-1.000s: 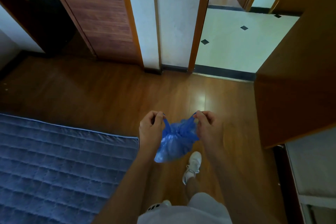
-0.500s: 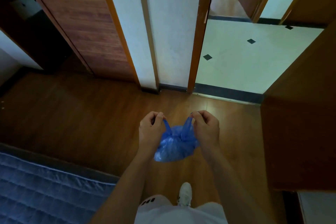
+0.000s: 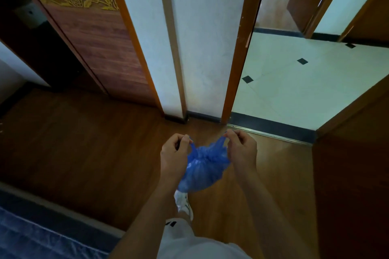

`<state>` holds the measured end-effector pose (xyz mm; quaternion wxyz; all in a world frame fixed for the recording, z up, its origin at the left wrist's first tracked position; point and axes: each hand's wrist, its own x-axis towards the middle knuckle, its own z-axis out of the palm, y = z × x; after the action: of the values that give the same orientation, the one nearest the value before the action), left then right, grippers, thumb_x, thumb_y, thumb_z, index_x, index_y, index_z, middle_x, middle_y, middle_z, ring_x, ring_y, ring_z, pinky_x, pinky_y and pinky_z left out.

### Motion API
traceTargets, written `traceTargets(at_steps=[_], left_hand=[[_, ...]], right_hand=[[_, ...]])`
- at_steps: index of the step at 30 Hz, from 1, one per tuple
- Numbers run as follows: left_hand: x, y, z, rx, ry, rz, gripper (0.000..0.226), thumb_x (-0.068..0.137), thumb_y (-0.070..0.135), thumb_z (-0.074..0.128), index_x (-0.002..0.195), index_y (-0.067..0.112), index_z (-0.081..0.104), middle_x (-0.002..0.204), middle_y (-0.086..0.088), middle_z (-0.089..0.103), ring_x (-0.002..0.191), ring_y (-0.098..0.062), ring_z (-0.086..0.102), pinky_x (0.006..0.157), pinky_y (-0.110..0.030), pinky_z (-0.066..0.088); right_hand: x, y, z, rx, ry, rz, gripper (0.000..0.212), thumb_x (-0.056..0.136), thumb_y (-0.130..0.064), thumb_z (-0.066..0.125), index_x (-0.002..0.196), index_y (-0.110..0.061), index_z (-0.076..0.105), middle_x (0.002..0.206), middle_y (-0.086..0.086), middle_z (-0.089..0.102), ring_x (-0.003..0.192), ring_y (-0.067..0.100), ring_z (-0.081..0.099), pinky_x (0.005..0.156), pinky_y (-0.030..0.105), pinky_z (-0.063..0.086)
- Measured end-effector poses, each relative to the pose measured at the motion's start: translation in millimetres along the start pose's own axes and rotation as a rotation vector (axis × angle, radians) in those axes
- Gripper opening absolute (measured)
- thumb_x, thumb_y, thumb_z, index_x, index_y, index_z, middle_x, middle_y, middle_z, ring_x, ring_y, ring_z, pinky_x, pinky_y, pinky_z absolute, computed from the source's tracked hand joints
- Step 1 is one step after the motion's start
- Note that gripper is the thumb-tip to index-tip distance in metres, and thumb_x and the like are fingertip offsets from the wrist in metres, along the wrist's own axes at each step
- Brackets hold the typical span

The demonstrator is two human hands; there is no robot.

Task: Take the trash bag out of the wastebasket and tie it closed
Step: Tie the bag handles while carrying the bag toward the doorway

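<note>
The wooden floor (image 3: 88,153) fills most of the view, with a doorway (image 3: 294,82) onto pale tiles ahead and a blue mattress (image 3: 31,237) at the lower left; no wastebasket shows anywhere. The bag (image 3: 201,169), small, blue and thin, hangs in mid-air above the floor, in front of the person's legs and over a white shoe (image 3: 184,204). Its neck is gathered into a pucker, with one twisted end running out to each side. The left hand (image 3: 173,153) is closed in a pinch on the left end, and the right hand (image 3: 242,149) is closed the same way on the right end, so the load hangs from those two strips alone. The film looks flimsy: a hard outward pull could stretch or tear an end, dropping the bag and spilling it. A pinch could also slip off the short, slick end. If the knot is only half made, which I cannot tell, the neck could reopen once released.
</note>
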<state>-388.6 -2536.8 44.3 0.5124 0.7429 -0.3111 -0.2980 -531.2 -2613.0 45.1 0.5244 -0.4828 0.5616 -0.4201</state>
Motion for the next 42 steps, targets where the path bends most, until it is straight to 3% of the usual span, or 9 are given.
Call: traceTargets(at_steps=[7, 15, 17, 22, 26, 31, 35, 40, 42], left_hand=[[119, 9, 2, 0.014, -0.03, -0.043, 0.025, 0.098, 0.028, 0.054, 0.076, 0.024, 0.065, 0.071, -0.001, 0.063, 0.069, -0.015, 0.059, 0.069, -0.043, 0.052], [270, 31, 5, -0.03, -0.107, -0.121, 0.026, 0.098, 0.021, 0.054, 0.074, 0.024, 0.063, 0.076, 0.0, 0.065, 0.08, -0.02, 0.063, 0.072, -0.033, 0.051], [298, 36, 8, -0.044, -0.117, -0.104, 0.023, 0.098, 0.019, 0.054, 0.078, 0.019, 0.064, 0.081, -0.005, 0.066, 0.084, -0.022, 0.064, 0.074, -0.032, 0.053], [351, 53, 12, -0.111, -0.086, -0.075, 0.024, 0.1, 0.023, 0.052, 0.078, 0.024, 0.06, 0.079, 0.002, 0.064, 0.077, -0.012, 0.062, 0.061, -0.011, 0.049], [380, 57, 17, -0.152, 0.026, -0.123, 0.019, 0.101, 0.026, 0.049, 0.086, 0.018, 0.058, 0.081, -0.003, 0.06, 0.082, -0.019, 0.06, 0.071, -0.028, 0.05], [398, 48, 22, -0.106, 0.107, -0.199, 0.019, 0.101, 0.031, 0.048, 0.087, 0.025, 0.059, 0.089, -0.005, 0.065, 0.088, -0.024, 0.066, 0.083, -0.048, 0.056], [398, 47, 27, -0.016, 0.172, -0.137, 0.017, 0.099, 0.03, 0.053, 0.088, 0.02, 0.06, 0.081, 0.002, 0.063, 0.079, -0.013, 0.06, 0.075, -0.036, 0.051], [399, 29, 35, 0.046, 0.267, -0.141, 0.022, 0.099, 0.032, 0.052, 0.082, 0.019, 0.057, 0.074, -0.003, 0.061, 0.071, -0.017, 0.06, 0.067, -0.036, 0.05], [398, 21, 41, 0.06, 0.28, -0.166, 0.023, 0.1, 0.029, 0.051, 0.081, 0.018, 0.056, 0.07, -0.001, 0.059, 0.065, -0.007, 0.058, 0.06, -0.022, 0.047]], right_hand=[[89, -17, 66, -0.039, -0.034, 0.039, 0.021, 0.095, -0.02, 0.06, 0.075, -0.017, 0.068, 0.052, -0.004, 0.049, 0.046, 0.011, 0.042, 0.045, 0.028, 0.035], [191, -45, 156, -0.063, 0.024, 0.02, 0.018, 0.096, -0.017, 0.059, 0.081, -0.01, 0.067, 0.067, -0.001, 0.059, 0.056, -0.001, 0.057, 0.051, 0.013, 0.045], [208, -49, 173, -0.067, 0.049, 0.022, 0.018, 0.096, -0.017, 0.059, 0.081, -0.012, 0.066, 0.074, 0.003, 0.061, 0.068, 0.005, 0.061, 0.059, 0.017, 0.049], [245, -60, 198, -0.055, 0.057, -0.003, 0.02, 0.097, -0.015, 0.057, 0.08, -0.008, 0.066, 0.076, 0.015, 0.062, 0.068, 0.008, 0.06, 0.065, 0.03, 0.051], [273, -61, 207, -0.046, 0.065, 0.016, 0.021, 0.097, -0.018, 0.057, 0.082, -0.008, 0.067, 0.081, 0.017, 0.065, 0.078, 0.033, 0.065, 0.07, 0.047, 0.057], [307, -65, 212, -0.054, 0.006, 0.039, 0.021, 0.098, -0.017, 0.056, 0.084, -0.009, 0.07, 0.07, -0.001, 0.062, 0.063, 0.002, 0.059, 0.062, 0.027, 0.047], [326, -62, 210, -0.052, -0.064, 0.077, 0.023, 0.098, -0.018, 0.056, 0.079, -0.02, 0.069, 0.067, -0.006, 0.063, 0.066, 0.009, 0.06, 0.063, 0.028, 0.049], [338, -46, 202, -0.136, -0.215, 0.067, 0.021, 0.097, -0.019, 0.058, 0.08, -0.022, 0.07, 0.072, -0.009, 0.07, 0.071, 0.009, 0.067, 0.068, 0.03, 0.054], [340, -35, 197, -0.194, -0.257, 0.04, 0.018, 0.097, -0.021, 0.057, 0.085, -0.021, 0.071, 0.075, -0.004, 0.07, 0.075, 0.012, 0.066, 0.068, 0.03, 0.053]])
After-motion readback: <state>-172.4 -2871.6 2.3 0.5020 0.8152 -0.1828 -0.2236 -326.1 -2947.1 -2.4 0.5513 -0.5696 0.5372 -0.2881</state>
